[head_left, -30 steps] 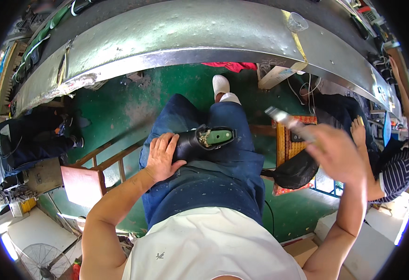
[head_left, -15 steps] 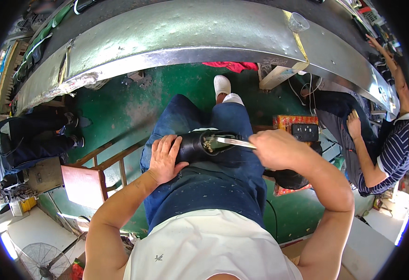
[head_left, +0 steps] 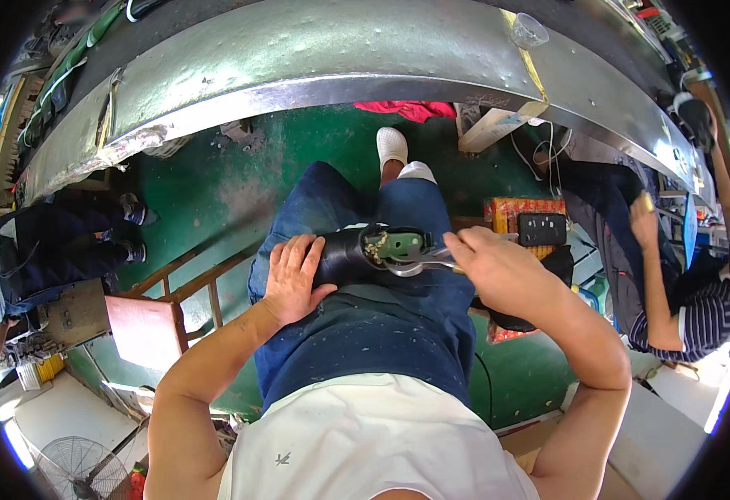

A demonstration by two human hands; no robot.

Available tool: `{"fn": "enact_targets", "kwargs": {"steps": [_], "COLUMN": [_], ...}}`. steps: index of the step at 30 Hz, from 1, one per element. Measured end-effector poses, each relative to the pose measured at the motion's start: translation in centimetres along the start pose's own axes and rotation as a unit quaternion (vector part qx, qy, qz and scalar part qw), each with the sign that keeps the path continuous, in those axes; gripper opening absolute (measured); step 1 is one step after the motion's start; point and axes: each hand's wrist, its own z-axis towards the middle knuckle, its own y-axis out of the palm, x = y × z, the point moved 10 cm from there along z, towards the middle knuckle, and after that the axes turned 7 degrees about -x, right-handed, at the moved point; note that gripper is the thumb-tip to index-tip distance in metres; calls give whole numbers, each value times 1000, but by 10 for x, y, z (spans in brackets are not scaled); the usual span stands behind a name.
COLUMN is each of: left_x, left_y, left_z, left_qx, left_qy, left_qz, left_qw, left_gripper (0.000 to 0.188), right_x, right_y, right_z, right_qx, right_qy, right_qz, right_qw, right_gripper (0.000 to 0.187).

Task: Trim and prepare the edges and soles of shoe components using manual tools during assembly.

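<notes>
A black shoe (head_left: 341, 257) lies across my lap, its underside up, with a green last or sole board (head_left: 405, 244) showing in it. Pale yellowish bits cluster at the edge of the green part. My left hand (head_left: 294, 279) grips the toe or heel end, fingers over the top and thumb along the near side; which end it is I cannot tell. In my right hand (head_left: 494, 262) are metal pincers (head_left: 419, 265), their curved jaws at the near edge of the shoe. My palm hides most of the handles.
A dented metal-topped workbench (head_left: 340, 50) spans the far side, a clear plastic cup (head_left: 529, 31) on it. At right, a phone (head_left: 542, 228) lies on a red patterned box (head_left: 506, 210) near a seated co-worker (head_left: 673, 308). A wooden stool (head_left: 144, 329) stands at left, beyond it another person (head_left: 57, 242).
The pincers have turned and come down from the middle of the opening to the shoe's near edge, uncovering the green part. The right co-worker has raised a hand and leaned.
</notes>
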Motion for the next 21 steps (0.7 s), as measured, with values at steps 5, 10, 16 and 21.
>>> {"fn": "enact_targets", "kwargs": {"steps": [5, 10, 16, 21], "left_x": [-3, -8, -6, -2], "left_y": [-2, -4, -4, 0], "left_z": [-3, -4, -6, 0], "left_qx": [10, 11, 15, -1], "left_qy": [-13, -16, -14, -12], "left_qz": [7, 1, 4, 1], "left_qw": [1000, 1000, 1000, 1000], "left_gripper": [97, 96, 96, 96], "right_x": [-9, 0, 15, -10], "right_y": [5, -21, -17, 2], "right_z": [20, 4, 7, 25], "right_qx": [11, -10, 9, 38], "right_qy": [-21, -12, 15, -37], "right_qz": [-116, -73, -35, -111], "right_qw": [993, 997, 999, 992], "right_gripper": [37, 13, 40, 28]}}
